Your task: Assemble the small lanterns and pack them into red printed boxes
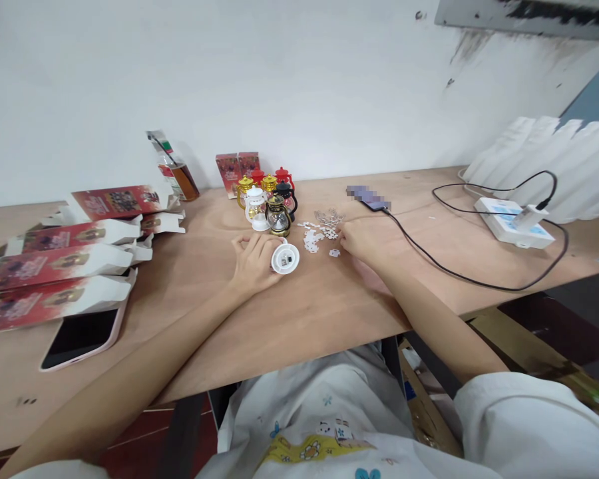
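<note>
My left hand (254, 261) is closed around a small white lantern (285, 259), whose round underside faces me with small dark and metal parts in its middle. Just right of it lie scattered small white pieces (311, 239) and a little heap of thin metal bits (329, 217). My right hand (358, 241) rests on the table beside these pieces with its fingers curled together; what they hold, if anything, is hidden. Behind my left hand stands a group of little lanterns: a bronze one (278, 218), a white one (255, 203), a black one (285, 197), with gold and red ones.
Red printed boxes (60, 266) lie at left over a pink-edged phone (86, 336). Two small red boxes (228, 174) and a bottle of brown liquid (182, 179) stand near the wall. At right are a cabled phone (369, 197), a power strip (512, 223) and stacked white material (544, 166).
</note>
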Demonstrator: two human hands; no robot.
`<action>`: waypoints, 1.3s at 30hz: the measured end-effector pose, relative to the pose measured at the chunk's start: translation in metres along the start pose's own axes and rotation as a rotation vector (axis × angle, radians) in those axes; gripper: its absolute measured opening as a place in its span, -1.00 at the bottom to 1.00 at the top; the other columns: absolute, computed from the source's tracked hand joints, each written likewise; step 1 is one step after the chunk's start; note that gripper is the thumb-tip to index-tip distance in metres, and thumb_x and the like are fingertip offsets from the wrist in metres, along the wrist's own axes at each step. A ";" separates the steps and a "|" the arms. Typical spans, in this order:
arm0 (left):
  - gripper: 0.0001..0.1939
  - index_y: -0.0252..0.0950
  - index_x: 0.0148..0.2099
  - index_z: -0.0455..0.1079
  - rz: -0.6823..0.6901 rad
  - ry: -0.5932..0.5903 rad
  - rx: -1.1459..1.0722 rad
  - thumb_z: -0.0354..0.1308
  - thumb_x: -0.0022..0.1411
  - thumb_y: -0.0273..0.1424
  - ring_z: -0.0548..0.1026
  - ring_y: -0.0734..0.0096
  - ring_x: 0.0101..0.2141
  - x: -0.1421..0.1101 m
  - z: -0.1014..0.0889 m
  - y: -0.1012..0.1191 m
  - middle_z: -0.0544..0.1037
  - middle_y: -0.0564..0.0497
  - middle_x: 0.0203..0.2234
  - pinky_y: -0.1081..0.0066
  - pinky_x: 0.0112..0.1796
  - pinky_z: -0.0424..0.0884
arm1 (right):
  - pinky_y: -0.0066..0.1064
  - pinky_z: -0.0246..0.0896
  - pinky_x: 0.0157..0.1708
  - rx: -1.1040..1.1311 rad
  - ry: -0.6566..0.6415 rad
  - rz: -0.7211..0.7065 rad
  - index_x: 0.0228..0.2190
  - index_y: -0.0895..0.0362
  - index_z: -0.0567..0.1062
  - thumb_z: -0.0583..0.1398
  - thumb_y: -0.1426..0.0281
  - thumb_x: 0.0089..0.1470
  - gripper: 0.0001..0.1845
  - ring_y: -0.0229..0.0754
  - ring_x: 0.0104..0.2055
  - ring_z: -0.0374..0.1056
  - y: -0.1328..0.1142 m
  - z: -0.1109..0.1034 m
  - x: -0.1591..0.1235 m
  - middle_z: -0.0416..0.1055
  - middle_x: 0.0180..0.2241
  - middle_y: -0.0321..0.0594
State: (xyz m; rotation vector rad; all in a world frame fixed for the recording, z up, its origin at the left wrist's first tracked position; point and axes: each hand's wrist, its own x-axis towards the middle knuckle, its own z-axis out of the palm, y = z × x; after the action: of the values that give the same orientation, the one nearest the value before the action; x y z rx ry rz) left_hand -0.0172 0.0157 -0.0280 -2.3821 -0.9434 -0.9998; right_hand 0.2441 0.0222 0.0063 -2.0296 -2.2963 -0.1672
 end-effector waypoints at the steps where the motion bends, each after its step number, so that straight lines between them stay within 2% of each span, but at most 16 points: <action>1: -0.70 -0.26 -0.13 0.31 -0.003 -0.003 -0.008 0.13 0.14 -0.21 0.46 0.13 -0.27 0.000 0.000 0.000 0.58 -0.12 -0.21 0.12 -0.21 0.08 | -0.39 0.06 -0.34 0.020 0.002 -0.004 -0.21 0.18 0.50 0.03 0.62 0.01 -0.66 -0.10 -0.29 0.37 0.001 0.001 0.001 0.50 -0.29 -0.06; 6: -0.71 -0.26 -0.14 0.33 -0.025 -0.022 -0.023 0.12 0.13 -0.21 0.47 0.11 -0.26 0.000 -0.001 0.001 0.58 -0.13 -0.21 0.10 -0.20 0.08 | -0.40 0.10 -0.33 0.057 0.007 -0.025 -0.13 0.19 0.47 0.04 0.63 0.00 -0.60 -0.12 -0.30 0.38 0.005 0.006 0.006 0.51 -0.32 -0.08; 10: -0.72 -0.27 -0.13 0.31 0.011 0.009 -0.017 0.13 0.14 -0.24 0.47 0.13 -0.27 0.000 0.000 0.001 0.58 -0.11 -0.20 0.12 -0.21 0.07 | -0.39 0.13 -0.33 0.106 0.090 -0.024 -0.14 0.17 0.47 0.03 0.61 0.03 -0.62 -0.13 -0.33 0.39 0.003 0.009 0.006 0.52 -0.34 -0.10; 12: -0.72 -0.27 -0.13 0.30 0.022 0.024 -0.008 0.13 0.14 -0.26 0.47 0.15 -0.28 0.000 0.000 0.000 0.58 -0.09 -0.20 0.13 -0.21 0.07 | -0.40 0.18 -0.31 0.240 0.199 -0.048 -0.19 0.18 0.48 0.03 0.58 0.06 -0.68 -0.15 -0.32 0.41 -0.003 0.012 0.004 0.53 -0.33 -0.12; 14: -0.72 -0.28 -0.13 0.30 0.017 0.015 0.002 0.13 0.14 -0.25 0.47 0.16 -0.29 0.000 0.000 0.000 0.58 -0.09 -0.20 0.13 -0.21 0.06 | -0.39 0.24 -0.26 0.429 0.370 -0.129 -0.23 0.18 0.47 0.05 0.53 0.11 -0.76 -0.17 -0.28 0.43 -0.013 0.016 0.000 0.54 -0.30 -0.14; 17: -0.70 -0.28 -0.13 0.30 0.018 0.005 0.011 0.12 0.15 -0.22 0.46 0.17 -0.29 0.000 0.000 0.001 0.58 -0.09 -0.20 0.14 -0.21 0.06 | -0.37 0.29 -0.18 0.644 0.639 -0.349 -0.28 0.13 0.47 0.07 0.45 0.17 -0.83 -0.21 -0.23 0.43 -0.037 0.019 -0.013 0.53 -0.28 -0.18; 19: -0.71 -0.28 -0.13 0.30 0.024 0.018 0.018 0.11 0.16 -0.21 0.46 0.17 -0.30 0.000 0.000 0.001 0.58 -0.08 -0.21 0.14 -0.22 0.05 | -0.33 0.31 -0.16 0.695 0.725 -0.504 -0.30 0.10 0.47 0.07 0.43 0.19 -0.83 -0.21 -0.22 0.43 -0.053 0.020 -0.022 0.53 -0.31 -0.21; 21: -0.72 -0.28 -0.13 0.31 0.028 0.010 0.029 0.08 0.19 -0.21 0.46 0.18 -0.29 0.001 -0.001 0.002 0.57 -0.07 -0.21 0.15 -0.22 0.05 | -0.34 0.33 -0.19 0.713 0.743 -0.642 -0.31 0.08 0.47 0.07 0.45 0.19 -0.83 -0.23 -0.25 0.43 -0.067 0.021 -0.029 0.52 -0.35 -0.23; 24: -0.71 -0.28 -0.12 0.31 0.036 0.019 0.033 0.07 0.21 -0.19 0.45 0.18 -0.29 0.001 -0.001 0.002 0.57 -0.07 -0.21 0.15 -0.22 0.04 | -0.39 0.33 -0.28 0.678 0.773 -0.725 -0.32 0.09 0.47 0.08 0.47 0.19 -0.83 -0.24 -0.31 0.39 -0.076 0.024 -0.032 0.48 -0.41 -0.23; 32: -0.71 -0.27 -0.15 0.34 0.004 0.016 -0.013 0.07 0.19 -0.17 0.46 0.15 -0.29 0.002 0.001 0.003 0.57 -0.10 -0.23 0.13 -0.21 0.05 | -0.36 0.24 -0.29 0.593 0.780 -0.646 -0.32 0.09 0.50 0.11 0.41 0.19 -0.84 -0.22 -0.35 0.31 -0.076 0.029 -0.028 0.38 -0.47 -0.24; 39: -0.70 -0.26 -0.14 0.34 -0.009 -0.008 -0.013 0.07 0.19 -0.17 0.46 0.13 -0.26 0.002 0.000 0.003 0.57 -0.11 -0.20 0.13 -0.21 0.06 | -0.35 0.23 -0.27 0.589 0.752 -0.647 -0.32 0.12 0.48 0.09 0.38 0.21 -0.84 -0.21 -0.34 0.30 -0.077 0.025 -0.031 0.40 -0.44 -0.20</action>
State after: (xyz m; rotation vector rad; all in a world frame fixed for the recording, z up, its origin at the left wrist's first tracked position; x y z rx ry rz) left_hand -0.0143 0.0142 -0.0268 -2.3959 -0.9539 -1.0031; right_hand 0.1718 -0.0144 -0.0250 -0.7273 -2.0425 -0.2049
